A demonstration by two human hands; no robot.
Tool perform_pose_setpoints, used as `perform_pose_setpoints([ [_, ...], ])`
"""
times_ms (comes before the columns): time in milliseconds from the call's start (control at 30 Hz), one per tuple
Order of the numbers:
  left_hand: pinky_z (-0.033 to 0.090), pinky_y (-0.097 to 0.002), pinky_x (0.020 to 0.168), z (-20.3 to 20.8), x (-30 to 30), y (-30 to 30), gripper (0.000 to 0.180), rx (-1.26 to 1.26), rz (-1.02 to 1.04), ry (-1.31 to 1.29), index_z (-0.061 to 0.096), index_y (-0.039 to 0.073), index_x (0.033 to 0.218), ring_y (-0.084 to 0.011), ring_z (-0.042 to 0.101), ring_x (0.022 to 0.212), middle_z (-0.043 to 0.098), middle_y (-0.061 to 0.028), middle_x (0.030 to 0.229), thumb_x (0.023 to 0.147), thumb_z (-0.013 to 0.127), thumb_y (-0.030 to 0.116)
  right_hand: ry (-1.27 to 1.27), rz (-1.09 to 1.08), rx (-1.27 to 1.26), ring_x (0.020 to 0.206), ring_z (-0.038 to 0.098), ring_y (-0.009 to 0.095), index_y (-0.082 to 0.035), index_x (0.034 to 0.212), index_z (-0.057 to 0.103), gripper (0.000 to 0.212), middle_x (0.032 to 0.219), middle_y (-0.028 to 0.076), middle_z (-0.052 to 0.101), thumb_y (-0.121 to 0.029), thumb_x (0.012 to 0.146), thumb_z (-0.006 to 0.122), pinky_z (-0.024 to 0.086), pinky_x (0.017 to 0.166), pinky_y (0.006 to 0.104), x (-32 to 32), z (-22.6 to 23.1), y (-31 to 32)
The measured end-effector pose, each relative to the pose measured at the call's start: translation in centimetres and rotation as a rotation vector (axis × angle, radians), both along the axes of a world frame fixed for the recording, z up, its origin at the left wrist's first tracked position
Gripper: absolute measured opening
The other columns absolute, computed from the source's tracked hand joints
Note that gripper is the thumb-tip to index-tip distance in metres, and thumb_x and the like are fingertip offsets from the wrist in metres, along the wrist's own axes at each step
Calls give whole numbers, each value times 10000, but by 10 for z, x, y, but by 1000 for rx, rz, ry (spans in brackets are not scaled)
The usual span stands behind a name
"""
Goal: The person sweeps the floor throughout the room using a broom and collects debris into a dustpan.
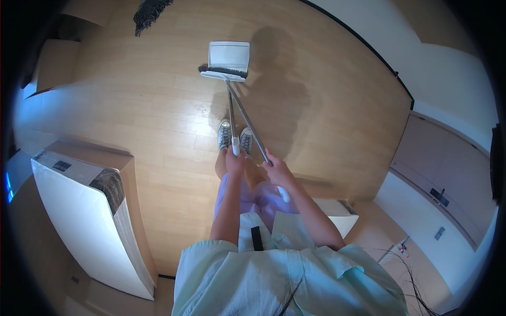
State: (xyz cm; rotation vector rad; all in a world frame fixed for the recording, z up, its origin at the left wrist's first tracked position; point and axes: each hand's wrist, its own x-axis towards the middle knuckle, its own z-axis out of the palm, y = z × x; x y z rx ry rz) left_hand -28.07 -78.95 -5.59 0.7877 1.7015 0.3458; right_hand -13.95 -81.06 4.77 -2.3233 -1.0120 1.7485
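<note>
A: Each hand holds its own long metal handle. The left hand (234, 161) is wrapped round the white grip end of the dustpan handle (231, 113), fingers curled shut on it. The right hand (275, 169) is closed round the broom handle (247, 122) a little below its top, so the white tip sticks out behind the wrist.

B: And the working ends?

A: Out ahead of the feet. The white dustpan (229, 55) sits on the wooden floor (158, 105), and the broom head (222, 72), with its dark bristles, lies right against the pan's near lip.

B: So how should the person handle it well?

A: Probably by keeping the pan's lip flat on the boards with the left hand, so nothing slides beneath it, and drawing the bristles in short strokes with the right. The two handles cross just above the shoes (234, 137), so keeping them from knocking together matters.

B: Anything in the way?

A: A dark fringed thing (150, 11), perhaps a mat edge, lies far off at the top. A white cabinet (89, 216) stands to the left, and a white box (337, 213) sits close by the right elbow. The person's shadow (279, 95) darkens the floor beside the pan, which could hide fine dust.
</note>
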Motion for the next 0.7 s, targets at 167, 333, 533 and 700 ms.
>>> perform_pose_setpoints([
  [167, 458, -243, 543, -71, -21, -32, 253, 143, 132, -120, 575, 39, 1067, -105, 577, 628, 632, -54, 776, 824, 603, 103, 216, -238, -146, 372, 389, 90, -173, 1438, 276, 544, 589, -8, 401, -164, 928, 466, 365, 301, 261, 13, 93, 21],
  [333, 455, -245, 533, -68, -15, -49, 248, 117, 38, -58, 579, 75, 1062, -92, 569, 609, 626, -35, 752, 821, 613, 124, 83, 11, 8, 386, 494, 150, -120, 1428, 271, 531, 539, 61, 483, -194, 932, 447, 435, 344, 319, 18, 88, 35],
  [533, 465, -259, 543, -82, -19, -58, 234, 162, -56, 42, 600, 123, 1039, -92, 586, 606, 624, -16, 726, 812, 634, 175, -93, 117, 65, 383, 509, 192, -133, 1431, 262, 518, 589, 107, 540, -183, 941, 420, 452, 380, 345, -9, 1, 71],
  [700, 468, -268, 535, -71, -21, -61, 226, 156, 14, 0, 611, 133, 1017, -100, 590, 589, 619, -17, 705, 796, 653, 156, -86, 92, -48, 395, 544, 241, -135, 1436, 243, 522, 664, 167, 590, -193, 941, 398, 476, 397, 360, -17, -32, 12],
])
